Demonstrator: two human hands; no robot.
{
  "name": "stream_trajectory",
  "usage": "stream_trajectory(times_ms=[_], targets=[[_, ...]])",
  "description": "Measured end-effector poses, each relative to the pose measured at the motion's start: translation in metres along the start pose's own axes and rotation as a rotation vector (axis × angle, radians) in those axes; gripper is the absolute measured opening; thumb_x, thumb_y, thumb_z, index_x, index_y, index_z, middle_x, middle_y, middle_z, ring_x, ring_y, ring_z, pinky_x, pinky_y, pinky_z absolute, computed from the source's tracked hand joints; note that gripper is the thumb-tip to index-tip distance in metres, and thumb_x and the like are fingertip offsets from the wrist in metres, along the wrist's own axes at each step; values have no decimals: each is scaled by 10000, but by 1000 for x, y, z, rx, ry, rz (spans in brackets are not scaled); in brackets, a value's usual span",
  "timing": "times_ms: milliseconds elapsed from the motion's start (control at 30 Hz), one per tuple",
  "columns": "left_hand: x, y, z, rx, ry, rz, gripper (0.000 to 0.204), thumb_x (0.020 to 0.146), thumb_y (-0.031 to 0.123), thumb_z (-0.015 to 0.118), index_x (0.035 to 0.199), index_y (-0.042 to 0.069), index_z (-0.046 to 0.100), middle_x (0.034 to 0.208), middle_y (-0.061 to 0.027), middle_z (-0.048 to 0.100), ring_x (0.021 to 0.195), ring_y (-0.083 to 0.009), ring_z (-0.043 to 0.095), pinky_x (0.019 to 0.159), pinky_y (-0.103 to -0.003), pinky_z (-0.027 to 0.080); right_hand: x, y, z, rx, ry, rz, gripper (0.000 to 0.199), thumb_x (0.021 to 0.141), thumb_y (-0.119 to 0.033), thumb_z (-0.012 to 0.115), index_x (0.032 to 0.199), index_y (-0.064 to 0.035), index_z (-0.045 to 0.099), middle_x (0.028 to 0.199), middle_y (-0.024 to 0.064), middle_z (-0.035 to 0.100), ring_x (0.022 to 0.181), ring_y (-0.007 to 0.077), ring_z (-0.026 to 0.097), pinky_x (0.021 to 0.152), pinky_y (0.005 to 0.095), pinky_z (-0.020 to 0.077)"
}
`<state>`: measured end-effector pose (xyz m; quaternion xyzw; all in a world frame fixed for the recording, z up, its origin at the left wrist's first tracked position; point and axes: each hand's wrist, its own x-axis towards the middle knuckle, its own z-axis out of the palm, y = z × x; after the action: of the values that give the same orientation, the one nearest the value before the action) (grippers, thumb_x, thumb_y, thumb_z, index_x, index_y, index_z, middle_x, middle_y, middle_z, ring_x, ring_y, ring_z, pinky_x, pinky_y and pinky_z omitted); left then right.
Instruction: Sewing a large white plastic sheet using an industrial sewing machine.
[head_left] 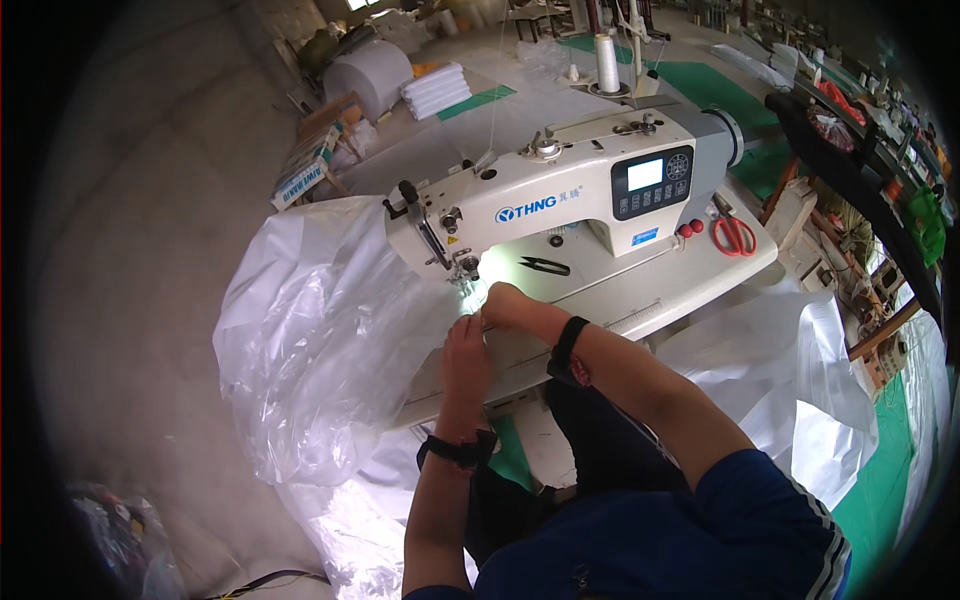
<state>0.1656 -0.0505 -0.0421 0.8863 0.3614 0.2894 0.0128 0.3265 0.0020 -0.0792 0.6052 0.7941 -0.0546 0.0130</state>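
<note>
A white industrial sewing machine [560, 195] stands in front of me, its lamp lighting the needle area. Just below the needle, my right hand [507, 305] is closed, fingertips together. My left hand [465, 352] meets it from the near left side, fingers curled inward. Whatever is between the fingers is too small and overexposed to make out. A clear, crinkled plastic sheet [320, 330] spreads over the machine's left side, close to my left hand, and hangs toward the floor. Black thread snips [545, 266] lie on the machine bed beyond my right hand.
Red-handled scissors [733, 238] and two small red balls [690, 228] sit at the bed's right end. A white thread cone [606, 65] stands behind the machine. More plastic sheeting [780, 370] lies to the right. Farther back are a large white roll [368, 78] and folded white stacks [436, 90].
</note>
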Motion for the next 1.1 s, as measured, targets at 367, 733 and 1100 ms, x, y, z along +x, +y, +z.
stream_trajectory(times_ms=[367,733,1100], targets=[[7,-6,-8,-149,-71,18,327,747,-24,545,1047,51,651,1010,-90,584,947,-294,529,827,-374,457,-78,-20,-34,609,444,313,213,865,-192,516,1005,-111,655,765,75,631,644,204,625,562,339,494],[17,-9,-5,-35,-94,4,282,782,0,544,1039,48,650,977,-92,569,936,-290,534,797,-385,460,-83,-20,-34,67,411,24,302,813,-170,507,1088,-168,632,874,67,599,834,228,624,645,364,497],[38,-37,8,56,-94,37,302,776,9,545,1046,84,658,981,-80,564,926,-278,541,806,-387,457,-61,-21,-45,76,221,130,256,854,-163,471,1070,-148,607,770,87,653,716,264,648,584,383,490]])
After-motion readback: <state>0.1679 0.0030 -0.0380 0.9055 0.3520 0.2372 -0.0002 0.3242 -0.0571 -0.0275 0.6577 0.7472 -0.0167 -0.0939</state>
